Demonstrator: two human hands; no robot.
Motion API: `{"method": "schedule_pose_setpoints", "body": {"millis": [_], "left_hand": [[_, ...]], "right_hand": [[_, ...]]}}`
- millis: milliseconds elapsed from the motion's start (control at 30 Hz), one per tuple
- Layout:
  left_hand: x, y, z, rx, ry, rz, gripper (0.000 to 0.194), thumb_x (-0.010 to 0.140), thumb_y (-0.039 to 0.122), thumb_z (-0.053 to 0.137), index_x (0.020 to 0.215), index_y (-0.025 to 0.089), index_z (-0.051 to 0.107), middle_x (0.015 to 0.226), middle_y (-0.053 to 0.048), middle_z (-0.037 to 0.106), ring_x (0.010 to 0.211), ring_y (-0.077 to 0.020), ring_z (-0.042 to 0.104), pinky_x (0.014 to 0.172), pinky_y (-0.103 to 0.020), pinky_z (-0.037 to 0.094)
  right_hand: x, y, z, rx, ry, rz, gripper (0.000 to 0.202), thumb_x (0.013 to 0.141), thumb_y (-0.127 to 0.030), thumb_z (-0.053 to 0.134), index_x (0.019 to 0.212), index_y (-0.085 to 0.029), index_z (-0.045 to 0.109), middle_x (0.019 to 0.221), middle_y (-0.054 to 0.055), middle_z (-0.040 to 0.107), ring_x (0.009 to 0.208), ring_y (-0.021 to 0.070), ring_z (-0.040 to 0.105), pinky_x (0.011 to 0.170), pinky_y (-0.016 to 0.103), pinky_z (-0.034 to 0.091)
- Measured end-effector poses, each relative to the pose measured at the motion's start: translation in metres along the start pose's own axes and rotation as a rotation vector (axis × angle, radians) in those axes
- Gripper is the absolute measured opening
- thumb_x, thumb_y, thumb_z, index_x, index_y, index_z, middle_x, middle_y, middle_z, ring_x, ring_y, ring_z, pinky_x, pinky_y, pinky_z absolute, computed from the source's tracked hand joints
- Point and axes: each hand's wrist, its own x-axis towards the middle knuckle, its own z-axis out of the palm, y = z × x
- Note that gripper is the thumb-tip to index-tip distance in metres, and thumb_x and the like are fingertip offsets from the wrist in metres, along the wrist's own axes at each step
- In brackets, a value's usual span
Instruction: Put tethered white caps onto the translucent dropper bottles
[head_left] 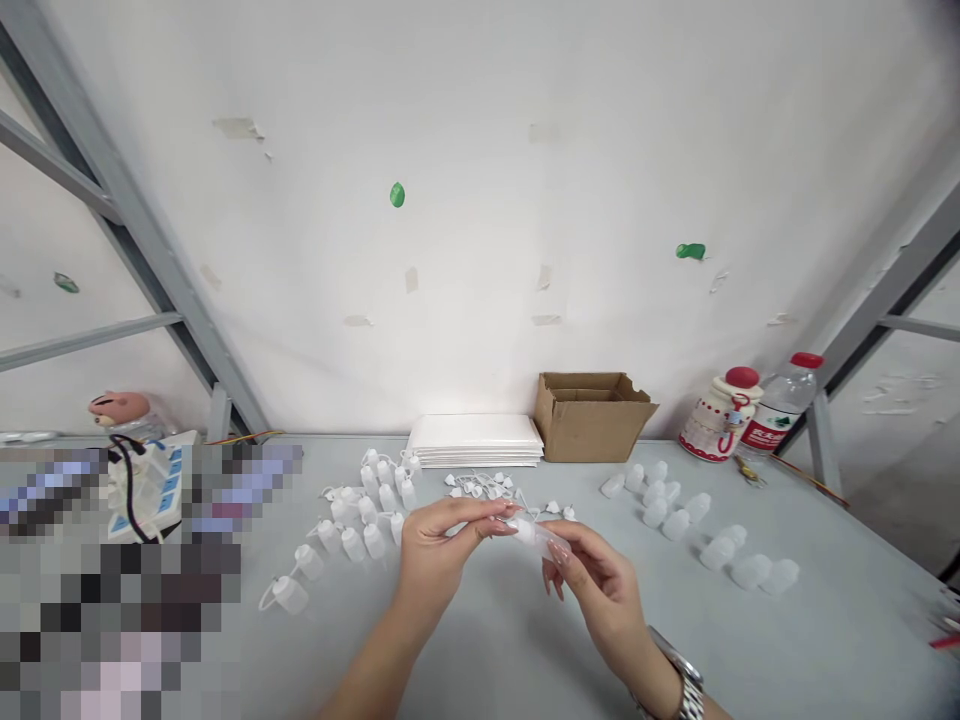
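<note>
Over the middle of the grey table, both hands meet on one small translucent white bottle (546, 542). My left hand (454, 532) pinches its white cap end between thumb and fingers. My right hand (592, 575), with a metal watch on the wrist, grips the bottle's body. To the left stand several capped bottles (352, 543) with white loops. Just behind my hands lies a loose heap of white caps with loops (480, 486). On the right, several bottle bodies (676, 523) without visible caps are spread out. Fingers partly hide the held bottle.
Against the wall are a stack of white flat packs (476, 440) and an open cardboard box (596, 420). A cream jar with a red lid (712, 418) and a water bottle (784, 405) stand at right. A power strip with cables (146, 490) lies at left, beside a blurred area.
</note>
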Motion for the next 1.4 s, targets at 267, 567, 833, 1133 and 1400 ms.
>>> {"method": "schedule_pose_setpoints", "body": {"millis": [267, 567, 833, 1133, 1400], "left_hand": [[0.001, 0.002, 0.0, 0.05, -0.007, -0.059, 0.016, 0.063, 0.012, 0.069, 0.065, 0.027, 0.075, 0.069, -0.001, 0.074, 0.07, -0.0219, 0.068, 0.064, -0.03, 0.057], [0.001, 0.002, -0.001, 0.031, -0.027, -0.093, 0.013, 0.063, 0.014, 0.069, 0.065, 0.025, 0.075, 0.07, -0.003, 0.073, 0.07, -0.0226, 0.067, 0.064, -0.032, 0.056], [0.004, -0.002, -0.006, -0.088, -0.074, -0.22, 0.013, 0.073, 0.029, 0.065, 0.075, 0.019, 0.074, 0.081, -0.008, 0.074, 0.083, -0.0241, 0.066, 0.058, -0.027, 0.049], [0.005, -0.009, 0.002, -0.678, -0.168, -0.569, 0.018, 0.078, 0.024, 0.058, 0.08, 0.014, 0.072, 0.097, -0.009, 0.071, 0.111, -0.0244, 0.055, 0.097, -0.034, 0.037], [0.003, -0.014, 0.004, -0.801, -0.211, -0.596, 0.02, 0.08, 0.023, 0.054, 0.083, 0.014, 0.072, 0.104, -0.008, 0.069, 0.112, -0.0258, 0.055, 0.102, -0.039, 0.033]], "right_hand": [[0.002, 0.0, -0.003, -0.049, 0.02, -0.022, 0.021, 0.084, -0.033, 0.054, 0.089, -0.018, 0.066, 0.059, 0.0, 0.054, 0.049, 0.0116, 0.05, 0.044, 0.024, 0.042], [0.001, -0.003, -0.005, -0.094, 0.001, -0.041, 0.017, 0.084, -0.03, 0.054, 0.091, -0.02, 0.066, 0.063, 0.001, 0.055, 0.052, 0.0118, 0.05, 0.046, 0.024, 0.042], [0.001, 0.0, -0.005, -0.12, 0.018, -0.052, 0.02, 0.085, -0.031, 0.052, 0.092, -0.018, 0.065, 0.063, 0.001, 0.055, 0.051, 0.0119, 0.05, 0.046, 0.024, 0.042], [0.0, 0.001, 0.001, -0.299, 0.041, -0.212, 0.017, 0.085, -0.024, 0.051, 0.096, -0.02, 0.063, 0.068, 0.003, 0.059, 0.055, 0.0137, 0.053, 0.049, 0.026, 0.046], [-0.003, 0.004, 0.001, -0.342, 0.044, -0.259, 0.018, 0.085, -0.02, 0.051, 0.099, -0.022, 0.062, 0.069, 0.002, 0.061, 0.056, 0.0136, 0.054, 0.054, 0.027, 0.047]]}}
